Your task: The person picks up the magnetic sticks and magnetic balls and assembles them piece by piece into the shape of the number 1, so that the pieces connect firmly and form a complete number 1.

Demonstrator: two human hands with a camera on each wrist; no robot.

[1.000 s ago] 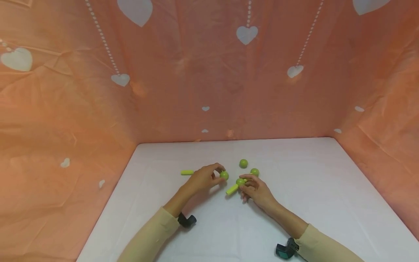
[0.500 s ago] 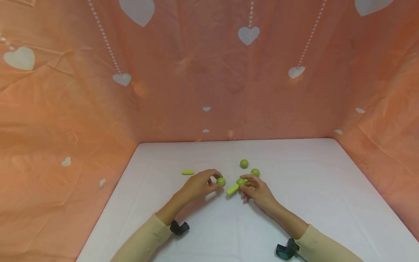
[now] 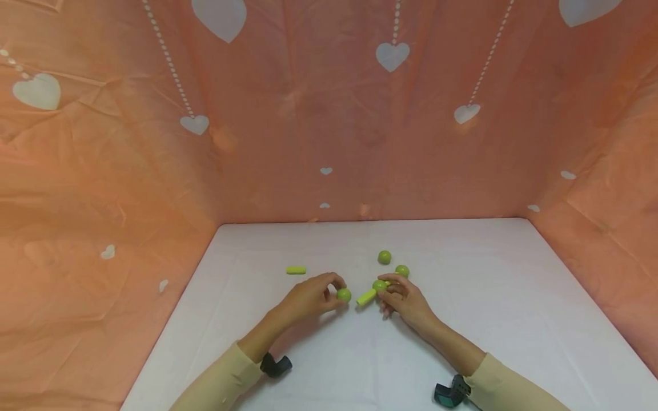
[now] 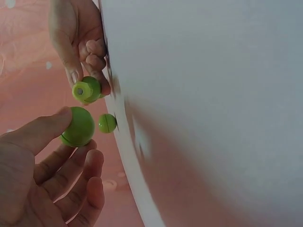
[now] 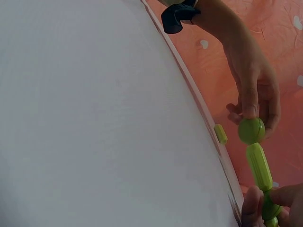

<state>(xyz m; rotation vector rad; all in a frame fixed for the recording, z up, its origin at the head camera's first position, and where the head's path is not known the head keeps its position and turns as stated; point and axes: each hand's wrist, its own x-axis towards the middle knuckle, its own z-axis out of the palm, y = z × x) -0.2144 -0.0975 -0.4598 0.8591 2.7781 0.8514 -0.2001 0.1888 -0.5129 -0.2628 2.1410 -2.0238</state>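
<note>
My left hand (image 3: 313,297) pinches a glossy green ball (image 3: 344,295) between thumb and fingers, just left of the right hand's work. In my right hand (image 3: 406,302), thumb and fingers grip another green ball (image 3: 379,286) joined to ridged light-green rods. One rod (image 3: 366,297) points toward the left hand; its end, with a grey centre, shows in the left wrist view. A second rod runs behind the right fingers, partly hidden, toward a further green ball (image 3: 402,270). In the right wrist view, the left hand's ball (image 5: 251,130) is close to the ridged rod's end (image 5: 259,165).
A loose green ball (image 3: 384,257) lies on the white tabletop (image 3: 462,245) beyond the hands. Farther left rests a single light-green rod (image 3: 296,270). Orange cloth walls (image 3: 288,142) with heart prints stand around the table. Both wrists carry dark cameras (image 3: 276,365).
The left hand has drawn back left and toward the person, carrying its ball from beyond the rod's end to beside it. The right hand holds nearly still.
</note>
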